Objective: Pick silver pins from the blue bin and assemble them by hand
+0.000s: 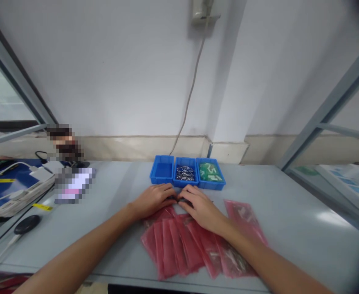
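My left hand and my right hand meet fingertip to fingertip just in front of the blue bins. The fingers of both are curled and closed on small dark pieces, too small and partly covered to name. Below them, several pink plastic bags lie overlapped in a fan, with small parts faintly visible inside some. My right forearm passes over the bags on the right. One more pink bag lies beyond that forearm.
Behind my hands stand an empty blue bin, a blue bin with metal pins or screws, and a blue bin with green-and-white packets. To the left are a power strip, cables and a black round object.
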A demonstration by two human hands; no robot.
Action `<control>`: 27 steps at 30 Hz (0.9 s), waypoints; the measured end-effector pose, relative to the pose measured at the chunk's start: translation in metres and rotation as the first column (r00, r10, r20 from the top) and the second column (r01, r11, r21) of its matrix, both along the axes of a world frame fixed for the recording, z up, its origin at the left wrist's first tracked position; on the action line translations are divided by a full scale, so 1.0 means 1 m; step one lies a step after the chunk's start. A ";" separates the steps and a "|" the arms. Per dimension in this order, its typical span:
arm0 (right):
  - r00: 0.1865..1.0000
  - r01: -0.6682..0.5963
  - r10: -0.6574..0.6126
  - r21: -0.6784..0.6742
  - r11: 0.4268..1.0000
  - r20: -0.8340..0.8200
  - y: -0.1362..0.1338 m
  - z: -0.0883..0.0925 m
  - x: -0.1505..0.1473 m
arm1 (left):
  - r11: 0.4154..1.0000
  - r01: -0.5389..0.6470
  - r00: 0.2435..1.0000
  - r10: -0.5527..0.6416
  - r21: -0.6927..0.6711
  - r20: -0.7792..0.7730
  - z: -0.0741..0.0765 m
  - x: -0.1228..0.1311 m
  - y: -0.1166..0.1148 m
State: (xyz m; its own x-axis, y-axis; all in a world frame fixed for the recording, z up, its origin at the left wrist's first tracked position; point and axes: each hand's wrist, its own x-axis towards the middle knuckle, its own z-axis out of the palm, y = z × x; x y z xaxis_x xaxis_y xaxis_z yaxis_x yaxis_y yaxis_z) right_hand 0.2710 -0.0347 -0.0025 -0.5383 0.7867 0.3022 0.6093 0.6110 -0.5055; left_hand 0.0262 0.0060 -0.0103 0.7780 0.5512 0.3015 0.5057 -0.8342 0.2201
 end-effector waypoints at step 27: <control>1.000 -0.021 0.021 0.022 1.000 0.001 0.000 -0.001 0.000 | 0.991 -0.008 0.992 0.025 -0.137 0.123 0.000 -0.003 0.000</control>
State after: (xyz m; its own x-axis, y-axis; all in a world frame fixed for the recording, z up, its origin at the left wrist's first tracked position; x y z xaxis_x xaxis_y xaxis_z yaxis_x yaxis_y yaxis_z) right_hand 0.2707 -0.0342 -0.0032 -0.5552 0.7680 0.3192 0.5963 0.6351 -0.4909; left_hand 0.0229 0.0061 -0.0100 0.7295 0.6063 0.3164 0.4810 -0.7838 0.3928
